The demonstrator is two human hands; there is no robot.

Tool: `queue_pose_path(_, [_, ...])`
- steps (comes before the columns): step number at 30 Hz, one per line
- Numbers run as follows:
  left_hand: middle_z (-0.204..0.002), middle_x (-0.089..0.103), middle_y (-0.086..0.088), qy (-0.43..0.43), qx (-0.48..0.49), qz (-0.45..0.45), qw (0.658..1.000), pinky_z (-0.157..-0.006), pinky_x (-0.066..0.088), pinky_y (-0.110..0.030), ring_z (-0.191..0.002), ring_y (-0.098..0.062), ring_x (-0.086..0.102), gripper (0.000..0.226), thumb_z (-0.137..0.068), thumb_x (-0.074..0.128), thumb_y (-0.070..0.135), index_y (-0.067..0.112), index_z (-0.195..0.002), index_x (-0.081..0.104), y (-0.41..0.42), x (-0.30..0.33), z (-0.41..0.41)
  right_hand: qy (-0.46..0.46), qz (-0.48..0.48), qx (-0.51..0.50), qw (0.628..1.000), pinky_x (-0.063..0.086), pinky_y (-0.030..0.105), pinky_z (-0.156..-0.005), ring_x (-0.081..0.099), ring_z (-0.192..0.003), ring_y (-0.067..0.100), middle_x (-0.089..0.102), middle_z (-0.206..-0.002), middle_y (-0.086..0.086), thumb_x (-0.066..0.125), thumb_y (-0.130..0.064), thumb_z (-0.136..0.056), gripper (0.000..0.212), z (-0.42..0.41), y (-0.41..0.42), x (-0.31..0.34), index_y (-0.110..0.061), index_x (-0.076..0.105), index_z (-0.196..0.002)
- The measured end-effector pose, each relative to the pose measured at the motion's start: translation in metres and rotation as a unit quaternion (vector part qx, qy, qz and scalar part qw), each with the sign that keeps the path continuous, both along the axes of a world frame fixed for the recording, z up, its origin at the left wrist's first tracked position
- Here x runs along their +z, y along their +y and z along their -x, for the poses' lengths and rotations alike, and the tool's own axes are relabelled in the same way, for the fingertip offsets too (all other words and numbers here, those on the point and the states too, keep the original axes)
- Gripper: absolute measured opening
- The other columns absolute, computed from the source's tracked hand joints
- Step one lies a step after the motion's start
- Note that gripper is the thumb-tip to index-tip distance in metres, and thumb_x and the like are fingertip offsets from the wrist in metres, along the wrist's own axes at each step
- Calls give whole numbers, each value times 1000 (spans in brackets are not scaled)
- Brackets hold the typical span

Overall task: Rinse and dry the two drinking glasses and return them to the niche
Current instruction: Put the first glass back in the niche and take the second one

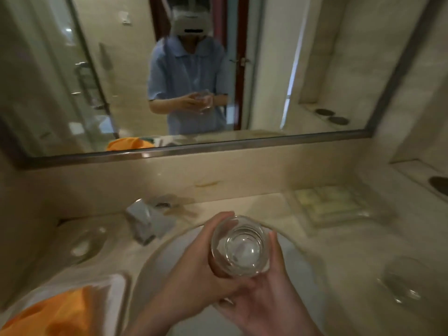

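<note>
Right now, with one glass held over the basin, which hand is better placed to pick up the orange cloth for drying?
Left, probably. The orange cloth lies at the near left, beside the left hand. The right hand cradles the glass from below and could hold it alone.

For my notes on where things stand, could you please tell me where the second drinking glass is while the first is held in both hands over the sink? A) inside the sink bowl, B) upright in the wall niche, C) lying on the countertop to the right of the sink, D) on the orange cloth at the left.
C: while the left hand and right hand hold one glass, the second glass lies on the countertop right of the sink.
</note>
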State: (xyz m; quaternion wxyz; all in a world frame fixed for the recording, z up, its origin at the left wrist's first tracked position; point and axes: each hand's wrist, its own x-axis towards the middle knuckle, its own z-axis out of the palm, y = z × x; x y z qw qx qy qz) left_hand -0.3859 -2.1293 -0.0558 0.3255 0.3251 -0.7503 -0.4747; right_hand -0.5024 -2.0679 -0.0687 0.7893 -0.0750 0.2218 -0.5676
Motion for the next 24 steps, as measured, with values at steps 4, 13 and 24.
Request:
queue_pose_path(4, [-112,56,35,12,-85,-30,996,-79,45,-6,-106,13,54,84,-42,85,31,44,-115,43,3,-1,78,16,-46,-80,996,56,45,-75,69,-99,24,68,-116,10,52,-71,-61,77,63,24,-3,-11,74,-104])
queue_pose_path(13, [-113,62,19,15,-196,-49,979,-77,46,-7,-106,9,57,82,-49,88,19,51,-111,46,22,-2,246,11,-108,-290,951,57,44,-73,73,-78,22,74,-98,10,58,-60,-66,63,198,71,-14,-11,69,-104])
queue_pose_path(24, [-114,57,17,-11,-274,-31,961,-85,51,-21,-108,3,55,76,-57,87,21,54,-107,42,25,24,367,78,-89,-342,932,55,42,-80,72,-88,24,73,-101,12,58,-52,-69,60,306,99,-6,-23,58,-121])
